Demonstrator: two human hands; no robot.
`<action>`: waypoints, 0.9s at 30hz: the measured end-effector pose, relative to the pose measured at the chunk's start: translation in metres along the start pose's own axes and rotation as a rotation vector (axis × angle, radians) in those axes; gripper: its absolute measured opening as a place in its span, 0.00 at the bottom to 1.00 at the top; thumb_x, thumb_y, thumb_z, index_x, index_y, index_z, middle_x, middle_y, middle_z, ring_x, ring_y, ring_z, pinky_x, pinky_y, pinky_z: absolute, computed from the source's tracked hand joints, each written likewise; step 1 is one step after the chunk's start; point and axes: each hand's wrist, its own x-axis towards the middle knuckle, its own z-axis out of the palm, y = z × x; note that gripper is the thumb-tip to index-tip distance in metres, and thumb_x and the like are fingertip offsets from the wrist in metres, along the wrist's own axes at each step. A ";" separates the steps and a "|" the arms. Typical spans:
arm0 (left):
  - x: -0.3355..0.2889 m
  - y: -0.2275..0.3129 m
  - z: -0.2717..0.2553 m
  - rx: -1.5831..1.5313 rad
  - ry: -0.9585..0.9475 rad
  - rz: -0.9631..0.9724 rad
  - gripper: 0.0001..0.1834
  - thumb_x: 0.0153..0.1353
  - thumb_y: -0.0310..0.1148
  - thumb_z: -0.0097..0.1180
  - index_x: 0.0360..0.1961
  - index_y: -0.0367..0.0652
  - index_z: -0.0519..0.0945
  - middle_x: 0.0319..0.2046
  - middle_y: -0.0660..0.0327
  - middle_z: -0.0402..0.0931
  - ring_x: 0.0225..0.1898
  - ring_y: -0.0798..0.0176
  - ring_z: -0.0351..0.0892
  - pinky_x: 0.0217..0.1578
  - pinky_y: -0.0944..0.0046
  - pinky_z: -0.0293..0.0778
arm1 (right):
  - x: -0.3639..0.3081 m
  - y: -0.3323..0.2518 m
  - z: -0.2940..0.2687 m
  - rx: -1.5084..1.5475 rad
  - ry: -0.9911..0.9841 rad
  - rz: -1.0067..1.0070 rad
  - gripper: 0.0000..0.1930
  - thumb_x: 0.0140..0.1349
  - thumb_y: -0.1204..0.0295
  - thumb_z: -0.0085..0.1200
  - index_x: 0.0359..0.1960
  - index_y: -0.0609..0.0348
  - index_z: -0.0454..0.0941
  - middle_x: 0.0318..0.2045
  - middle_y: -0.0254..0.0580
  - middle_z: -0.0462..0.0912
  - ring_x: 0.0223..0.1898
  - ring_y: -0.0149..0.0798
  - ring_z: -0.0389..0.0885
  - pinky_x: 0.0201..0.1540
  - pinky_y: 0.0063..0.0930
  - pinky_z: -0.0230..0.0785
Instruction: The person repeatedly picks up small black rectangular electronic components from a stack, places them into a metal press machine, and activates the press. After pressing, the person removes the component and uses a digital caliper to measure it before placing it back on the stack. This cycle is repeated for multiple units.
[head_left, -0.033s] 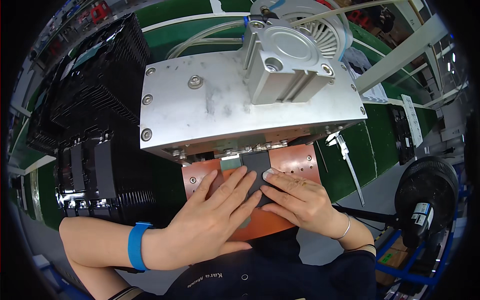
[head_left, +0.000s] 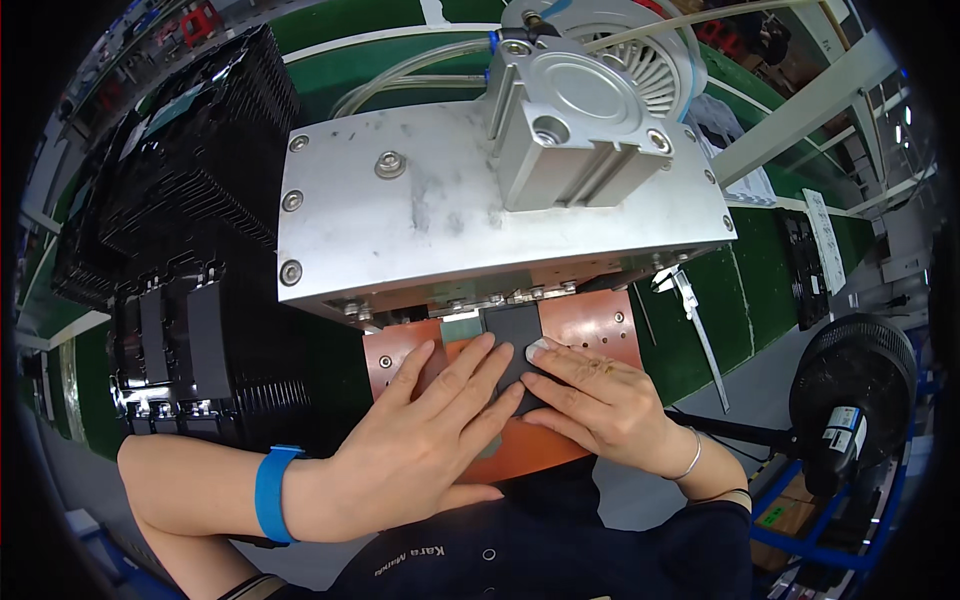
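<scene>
A flat dark grey piece (head_left: 513, 325) lies on an orange-brown plate (head_left: 590, 318), its far end at the opening under a metal press. My left hand (head_left: 415, 440) rests over its left side, fingers stretched out and the fingertips on the grey surface. From the right my right hand (head_left: 610, 405) touches the piece's right edge with straight fingers; a white cover sits on one fingertip. Left of the grey piece shows a small greenish piece (head_left: 461, 328), partly hidden by my left fingers. Neither hand is wrapped round anything.
The press's silver housing (head_left: 430, 215) carries a square cylinder (head_left: 585, 100) just ahead. Stacks of black trays (head_left: 190, 150) stand on the left, with dark strips on the nearer one. Calipers (head_left: 695, 315) lie on the green bench at right, near a black round device (head_left: 850, 390).
</scene>
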 end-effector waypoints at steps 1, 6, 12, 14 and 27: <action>0.000 0.000 0.000 0.008 -0.007 0.000 0.45 0.57 0.62 0.56 0.64 0.37 0.67 0.67 0.42 0.58 0.71 0.42 0.54 0.65 0.40 0.54 | 0.000 0.000 0.000 0.008 0.000 0.000 0.19 0.50 0.67 0.69 0.42 0.64 0.82 0.49 0.50 0.81 0.51 0.48 0.83 0.53 0.36 0.78; 0.002 0.002 -0.004 0.022 -0.043 -0.002 0.43 0.57 0.62 0.55 0.63 0.38 0.68 0.67 0.42 0.58 0.71 0.44 0.53 0.65 0.40 0.53 | 0.002 -0.001 -0.002 0.020 -0.027 0.012 0.19 0.50 0.67 0.69 0.42 0.66 0.81 0.48 0.51 0.82 0.49 0.49 0.83 0.53 0.37 0.79; 0.003 0.002 -0.006 0.022 -0.058 -0.003 0.42 0.58 0.61 0.54 0.63 0.38 0.69 0.67 0.42 0.58 0.72 0.45 0.52 0.66 0.39 0.52 | 0.005 -0.014 -0.006 0.047 -0.099 0.106 0.17 0.54 0.72 0.65 0.44 0.66 0.80 0.51 0.53 0.80 0.54 0.52 0.80 0.54 0.39 0.77; 0.002 0.001 -0.006 0.014 -0.063 -0.002 0.41 0.58 0.60 0.55 0.62 0.39 0.69 0.67 0.42 0.58 0.72 0.45 0.52 0.66 0.39 0.52 | 0.008 -0.021 -0.011 0.204 -0.156 0.230 0.18 0.56 0.76 0.62 0.50 0.63 0.76 0.56 0.52 0.75 0.59 0.52 0.75 0.57 0.40 0.74; 0.003 0.001 -0.003 -0.197 0.308 0.013 0.19 0.60 0.44 0.61 0.44 0.41 0.78 0.38 0.58 0.80 0.35 0.58 0.80 0.34 0.60 0.73 | 0.023 0.003 -0.022 1.109 -0.073 0.983 0.13 0.60 0.81 0.61 0.38 0.57 0.67 0.33 0.31 0.77 0.32 0.24 0.81 0.33 0.16 0.76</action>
